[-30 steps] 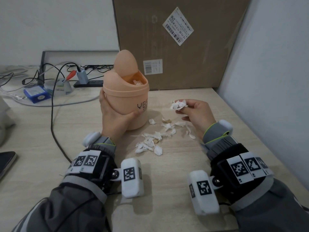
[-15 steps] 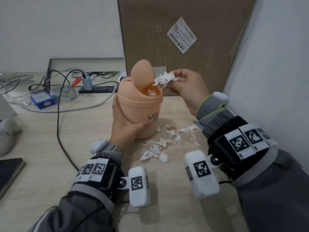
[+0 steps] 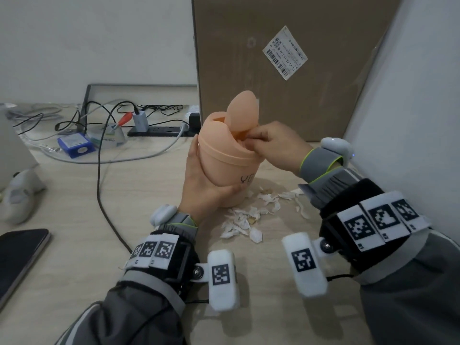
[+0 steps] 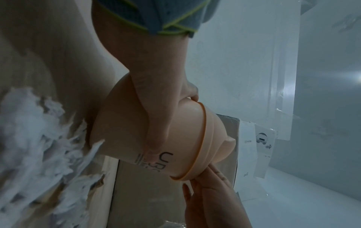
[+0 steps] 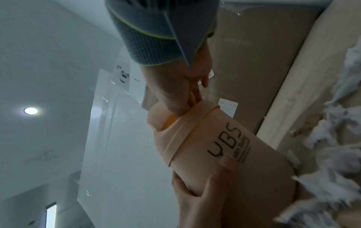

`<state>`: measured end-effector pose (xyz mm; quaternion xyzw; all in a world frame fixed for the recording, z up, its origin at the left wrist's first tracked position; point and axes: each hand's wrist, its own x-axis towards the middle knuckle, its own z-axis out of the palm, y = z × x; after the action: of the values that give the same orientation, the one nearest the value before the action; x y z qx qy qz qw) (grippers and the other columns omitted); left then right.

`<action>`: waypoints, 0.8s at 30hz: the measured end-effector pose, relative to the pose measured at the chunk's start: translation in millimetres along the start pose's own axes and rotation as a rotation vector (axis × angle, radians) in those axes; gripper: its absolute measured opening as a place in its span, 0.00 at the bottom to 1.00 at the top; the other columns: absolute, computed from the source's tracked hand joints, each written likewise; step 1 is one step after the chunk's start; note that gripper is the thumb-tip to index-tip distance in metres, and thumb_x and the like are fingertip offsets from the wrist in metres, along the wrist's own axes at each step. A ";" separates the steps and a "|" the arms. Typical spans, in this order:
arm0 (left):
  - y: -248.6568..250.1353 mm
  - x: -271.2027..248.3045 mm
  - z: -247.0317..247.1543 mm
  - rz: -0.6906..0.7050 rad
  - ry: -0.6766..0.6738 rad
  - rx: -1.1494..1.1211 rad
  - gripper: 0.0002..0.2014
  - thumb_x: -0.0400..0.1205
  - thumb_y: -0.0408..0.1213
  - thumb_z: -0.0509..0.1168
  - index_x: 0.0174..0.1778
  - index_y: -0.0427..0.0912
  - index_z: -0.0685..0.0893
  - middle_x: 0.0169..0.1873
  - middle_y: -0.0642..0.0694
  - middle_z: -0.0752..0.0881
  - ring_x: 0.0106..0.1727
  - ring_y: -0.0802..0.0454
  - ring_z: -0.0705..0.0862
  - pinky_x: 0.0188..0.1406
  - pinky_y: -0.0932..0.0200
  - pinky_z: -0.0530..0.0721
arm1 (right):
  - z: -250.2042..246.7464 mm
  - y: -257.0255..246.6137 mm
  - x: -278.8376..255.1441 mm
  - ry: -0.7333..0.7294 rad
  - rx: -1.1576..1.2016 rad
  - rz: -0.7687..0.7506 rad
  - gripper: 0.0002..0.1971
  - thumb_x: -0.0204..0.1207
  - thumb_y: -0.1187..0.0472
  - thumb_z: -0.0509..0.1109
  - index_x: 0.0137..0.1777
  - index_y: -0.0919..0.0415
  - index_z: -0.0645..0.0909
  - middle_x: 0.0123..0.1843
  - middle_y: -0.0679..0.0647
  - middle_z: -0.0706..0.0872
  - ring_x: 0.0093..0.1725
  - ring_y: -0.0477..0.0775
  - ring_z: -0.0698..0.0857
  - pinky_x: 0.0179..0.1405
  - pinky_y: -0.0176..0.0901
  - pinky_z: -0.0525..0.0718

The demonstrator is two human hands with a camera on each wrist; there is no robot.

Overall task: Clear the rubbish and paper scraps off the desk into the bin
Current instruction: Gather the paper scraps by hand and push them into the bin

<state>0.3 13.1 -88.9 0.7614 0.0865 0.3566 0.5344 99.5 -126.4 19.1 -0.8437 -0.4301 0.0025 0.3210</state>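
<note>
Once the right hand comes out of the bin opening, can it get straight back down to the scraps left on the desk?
Probably yes. The paper scraps lie in the open on the desk, just in front of the bin and below the right hand. The left hand grips the bin's far side, clear of them.

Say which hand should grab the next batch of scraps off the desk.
Right. The left hand grips the peach plastic swing-lid bin, steadying it. The right hand, fingertips at the bin's opening, holds nothing else, and the torn white paper scraps lie just below it.
</note>
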 end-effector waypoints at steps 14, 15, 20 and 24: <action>1.8 0.4 -2.3 -0.034 0.009 0.003 0.67 0.55 0.54 0.82 0.85 0.58 0.47 0.75 0.59 0.68 0.75 0.59 0.73 0.75 0.45 0.78 | 2.7 8.1 -26.2 0.094 0.398 -0.057 0.26 0.86 0.47 0.47 0.53 0.54 0.89 0.56 0.45 0.89 0.61 0.39 0.82 0.71 0.31 0.68; 2.1 1.1 -2.7 -0.042 0.020 -0.005 0.68 0.54 0.55 0.83 0.85 0.59 0.46 0.77 0.56 0.67 0.76 0.57 0.73 0.75 0.43 0.79 | -0.8 11.8 -29.3 0.197 0.488 -0.030 0.27 0.87 0.49 0.47 0.51 0.56 0.90 0.52 0.45 0.91 0.57 0.35 0.84 0.63 0.24 0.71; 0.9 2.7 -3.9 -0.071 0.108 -0.030 0.69 0.54 0.56 0.84 0.85 0.62 0.44 0.80 0.53 0.67 0.78 0.54 0.72 0.77 0.41 0.77 | -9.3 56.0 -39.7 0.389 0.632 0.330 0.31 0.85 0.44 0.44 0.41 0.55 0.88 0.44 0.49 0.92 0.42 0.47 0.86 0.45 0.46 0.76; -3.8 5.7 -6.1 -0.102 0.195 -0.037 0.69 0.54 0.57 0.85 0.84 0.65 0.44 0.80 0.51 0.67 0.78 0.51 0.73 0.77 0.38 0.76 | -6.1 91.9 -44.9 0.238 0.541 0.617 0.26 0.84 0.43 0.47 0.52 0.56 0.84 0.53 0.55 0.87 0.47 0.52 0.81 0.40 0.44 0.74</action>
<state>1.6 22.1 -88.6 0.7077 0.1700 0.4030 0.5549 139.4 -201.3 -38.3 -0.8126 -0.1014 0.1139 0.5625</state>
